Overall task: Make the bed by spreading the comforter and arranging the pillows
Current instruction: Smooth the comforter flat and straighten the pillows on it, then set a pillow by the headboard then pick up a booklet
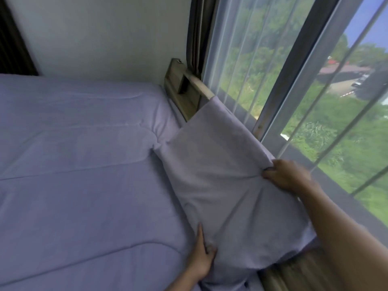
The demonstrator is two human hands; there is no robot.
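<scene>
Left hand [202, 256] pinches near edge of pillow [216, 177], fingers curled into fabric. Right hand [282, 175] grips its window-side edge. Pillow tilted between both hands, far corner at wooden rail [199, 86]. Comforter [84, 164] lies flat, left of pillow.

White wall [94, 34], sheer-curtained window [273, 59], daylight, greenery outside.

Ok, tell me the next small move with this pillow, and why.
Probably lay the pillow flat on the comforter: the left hand and right hand both grip it, and it stands tilted up by the wooden headboard, not lying down yet.
</scene>
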